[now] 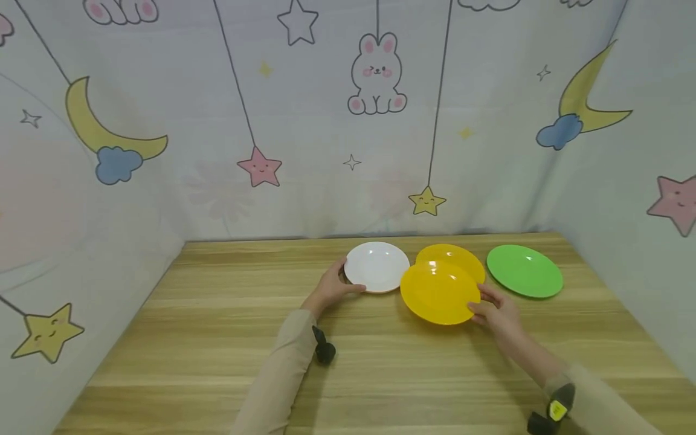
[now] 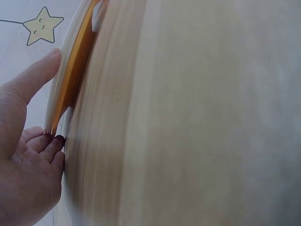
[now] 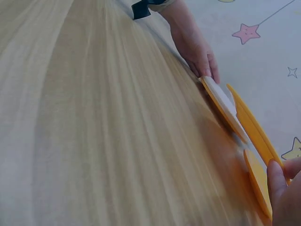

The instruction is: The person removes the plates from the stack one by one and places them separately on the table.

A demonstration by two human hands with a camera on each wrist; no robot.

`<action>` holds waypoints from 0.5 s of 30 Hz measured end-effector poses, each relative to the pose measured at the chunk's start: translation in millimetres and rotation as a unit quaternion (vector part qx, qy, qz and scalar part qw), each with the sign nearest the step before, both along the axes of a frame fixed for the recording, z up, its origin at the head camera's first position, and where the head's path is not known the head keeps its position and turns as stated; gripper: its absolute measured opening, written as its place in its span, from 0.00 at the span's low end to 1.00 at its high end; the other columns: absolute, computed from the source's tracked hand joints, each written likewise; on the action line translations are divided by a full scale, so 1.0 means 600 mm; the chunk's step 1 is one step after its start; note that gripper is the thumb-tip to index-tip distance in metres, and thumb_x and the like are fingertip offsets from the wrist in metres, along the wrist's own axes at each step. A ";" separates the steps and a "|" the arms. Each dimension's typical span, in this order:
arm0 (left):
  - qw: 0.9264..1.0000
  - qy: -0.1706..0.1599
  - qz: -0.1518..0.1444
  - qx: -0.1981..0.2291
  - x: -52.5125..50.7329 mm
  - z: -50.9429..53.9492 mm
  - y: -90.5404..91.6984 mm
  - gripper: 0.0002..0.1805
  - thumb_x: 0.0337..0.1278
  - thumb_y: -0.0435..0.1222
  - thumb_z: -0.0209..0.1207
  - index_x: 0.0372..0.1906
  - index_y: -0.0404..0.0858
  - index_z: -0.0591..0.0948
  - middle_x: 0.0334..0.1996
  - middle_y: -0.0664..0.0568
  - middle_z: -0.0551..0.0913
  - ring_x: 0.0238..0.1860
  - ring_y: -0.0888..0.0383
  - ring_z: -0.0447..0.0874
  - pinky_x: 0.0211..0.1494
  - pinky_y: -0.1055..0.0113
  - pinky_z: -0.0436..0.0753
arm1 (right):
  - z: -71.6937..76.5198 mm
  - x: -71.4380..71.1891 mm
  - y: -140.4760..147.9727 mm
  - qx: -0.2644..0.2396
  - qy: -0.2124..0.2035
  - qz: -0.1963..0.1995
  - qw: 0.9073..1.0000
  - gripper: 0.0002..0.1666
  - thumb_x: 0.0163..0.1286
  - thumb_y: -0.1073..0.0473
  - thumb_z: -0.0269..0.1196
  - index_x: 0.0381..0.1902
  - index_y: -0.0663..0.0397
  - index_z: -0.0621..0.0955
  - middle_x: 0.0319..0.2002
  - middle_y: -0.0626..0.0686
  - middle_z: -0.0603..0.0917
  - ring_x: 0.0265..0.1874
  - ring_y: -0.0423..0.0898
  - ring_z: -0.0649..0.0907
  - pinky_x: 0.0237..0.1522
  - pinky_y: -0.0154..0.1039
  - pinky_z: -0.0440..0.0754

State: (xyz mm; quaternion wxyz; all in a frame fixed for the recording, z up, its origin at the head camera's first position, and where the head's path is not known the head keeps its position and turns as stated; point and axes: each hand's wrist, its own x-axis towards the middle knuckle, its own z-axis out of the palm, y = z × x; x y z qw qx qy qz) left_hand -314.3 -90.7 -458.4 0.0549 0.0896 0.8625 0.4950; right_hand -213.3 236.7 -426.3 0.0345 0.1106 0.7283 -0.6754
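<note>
A white plate point(image 1: 377, 267) is near the back of the table, and my left hand point(image 1: 329, 286) grips its left rim. In the left wrist view the thumb point(image 2: 44, 70) lies at the upper face of the white plate, with the other fingers below its rim. An orange-yellow layer point(image 2: 75, 66) shows beneath that plate; whether it is a separate plate I cannot tell. My right hand point(image 1: 499, 311) pinches the right edge of a yellow plate point(image 1: 439, 294), raised and tilted. Behind and partly under it a second yellow plate point(image 1: 454, 254) rests on the table, partly hidden.
To the right of the yellow plates lies a green plate point(image 1: 524, 271). The wood-grain table point(image 1: 217, 338) meets a pale curtain point(image 1: 304, 199) printed with stars, moons and a rabbit, along the back and both sides. Each wrist wears a dark camera strap.
</note>
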 end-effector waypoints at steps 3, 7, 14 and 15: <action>1.000 -0.004 0.001 -0.001 0.001 -0.001 -0.001 0.52 0.39 0.42 0.70 0.68 0.31 0.54 0.67 0.39 0.57 0.68 0.48 0.53 0.68 0.57 0.58 | -0.004 0.010 0.009 0.000 0.000 -0.002 1.000 0.39 0.62 0.68 0.58 0.67 0.66 0.55 0.50 0.53 0.67 0.28 0.31 0.77 0.33 0.26 0.81; 1.000 -0.004 0.003 0.002 -0.001 -0.002 0.000 0.52 0.39 0.41 0.71 0.68 0.31 0.54 0.67 0.39 0.57 0.68 0.48 0.53 0.69 0.58 0.57 | -0.008 0.021 0.020 0.002 -0.004 -0.005 1.000 0.39 0.61 0.67 0.59 0.67 0.65 0.56 0.49 0.52 0.68 0.28 0.31 0.77 0.33 0.27 0.81; 1.000 -0.003 0.005 0.004 -0.001 -0.001 0.000 0.52 0.38 0.41 0.71 0.68 0.30 0.54 0.66 0.39 0.58 0.68 0.48 0.53 0.69 0.58 0.56 | -0.018 0.037 0.041 0.017 0.001 -0.004 1.000 0.40 0.61 0.65 0.61 0.67 0.66 0.56 0.45 0.45 0.70 0.28 0.31 0.78 0.34 0.27 0.81; 1.000 -0.003 0.004 0.004 -0.001 -0.001 0.000 0.52 0.39 0.41 0.71 0.68 0.30 0.53 0.66 0.38 0.58 0.68 0.48 0.53 0.69 0.58 0.56 | -0.018 0.039 0.043 0.013 0.001 -0.002 1.000 0.40 0.60 0.65 0.61 0.67 0.66 0.56 0.44 0.43 0.70 0.29 0.31 0.78 0.34 0.28 0.81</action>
